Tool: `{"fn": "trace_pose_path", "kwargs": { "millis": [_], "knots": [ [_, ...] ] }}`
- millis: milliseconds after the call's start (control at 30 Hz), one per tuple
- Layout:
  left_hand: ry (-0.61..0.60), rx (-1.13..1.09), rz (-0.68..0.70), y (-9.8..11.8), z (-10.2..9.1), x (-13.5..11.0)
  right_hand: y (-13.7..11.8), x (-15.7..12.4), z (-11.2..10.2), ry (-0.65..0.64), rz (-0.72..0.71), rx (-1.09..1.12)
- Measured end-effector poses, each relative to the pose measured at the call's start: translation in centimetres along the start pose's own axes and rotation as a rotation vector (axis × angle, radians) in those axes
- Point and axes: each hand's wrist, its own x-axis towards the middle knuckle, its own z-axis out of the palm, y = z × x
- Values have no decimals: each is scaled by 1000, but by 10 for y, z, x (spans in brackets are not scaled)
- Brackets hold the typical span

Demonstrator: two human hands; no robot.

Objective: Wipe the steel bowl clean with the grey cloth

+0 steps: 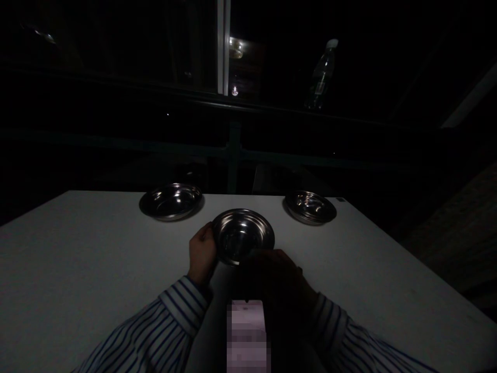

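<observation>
A shiny steel bowl [243,235] is tilted toward me over the middle of the white table. My left hand [202,254] grips its left rim, with the fingers curled round the edge. At the near right of the rim is my right hand [281,272], closed against the bowl; deep shadow hides most of its fingers. Farther off on the left is a wider steel bowl [171,202]. Another steel bowl [310,207] rests near the far right corner. Both of these stand apart from my hands.
The white table [97,248] ends at a far edge just behind the bowls. Beyond it, a clear plastic bottle [323,75] with a white cap stands by the dark window. A bright, pixelated pinkish patch [247,331] lies below my hands.
</observation>
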Motion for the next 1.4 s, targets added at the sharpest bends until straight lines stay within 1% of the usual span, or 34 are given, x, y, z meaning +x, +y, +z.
{"fn": "trace_pose_path", "kwargs": {
  "millis": [33,100,167,233,300,333,367,400,467,500,567,600,633,700,767,800,833,900,933,967,1033,1067,1100,1167,1200,1333,1400],
  "knots": [
    [2,3,2,0,0,-1,-4,2,2,3,12,-21],
    [2,10,5,0,1,-2,-16,12,12,-34,68,-59],
    [-1,16,5,0,0,-3,-29,22,23,-10,37,-89],
    [-1,17,-1,-1,-1,-2,-33,28,28,27,0,-98],
    [2,14,-8,-2,-1,0,-26,23,22,23,-12,-63],
    [3,11,-10,-3,-1,1,-19,18,17,6,3,-39],
    [4,7,-12,-4,-1,3,-11,13,11,3,-17,-12],
    [5,5,-13,-4,0,3,-4,7,4,14,-6,9],
    [10,3,-11,-4,1,4,5,0,-3,-55,-5,46],
    [13,4,-8,-4,2,3,4,0,-3,-98,22,47],
    [17,13,-1,-2,1,2,-3,6,4,-140,78,30],
    [19,18,2,-1,1,1,-9,10,9,-168,73,16],
    [20,23,4,-1,0,1,-14,15,15,-166,57,3],
    [16,30,10,0,-3,2,-17,20,21,-119,26,-30],
    [4,20,16,-1,-5,4,-10,15,18,-86,21,-26],
    [-4,13,20,-2,-5,5,-3,9,14,-76,45,-14],
    [-9,11,24,-2,-5,6,4,3,8,-96,15,21],
    [-12,26,31,-2,-4,6,16,-8,-1,-88,36,30],
    [-7,41,34,-1,-3,5,18,-11,-3,-80,40,22],
    [-1,55,35,0,-2,4,16,-11,-3,-73,66,12],
    [15,71,35,2,0,2,5,-7,4,-71,123,-4],
    [18,75,36,3,0,2,-2,-3,9,-42,149,-12],
    [18,80,36,3,0,1,-8,1,13,-45,131,-12],
    [13,88,33,3,-2,2,-12,6,17,-103,100,25],
    [10,89,33,2,-2,3,-9,6,16,-138,88,42],
    [13,92,37,-3,-2,7,17,-7,-1,-187,131,46],
    [15,93,39,-5,-1,9,22,-12,-4,-180,165,3]
  ]
}}
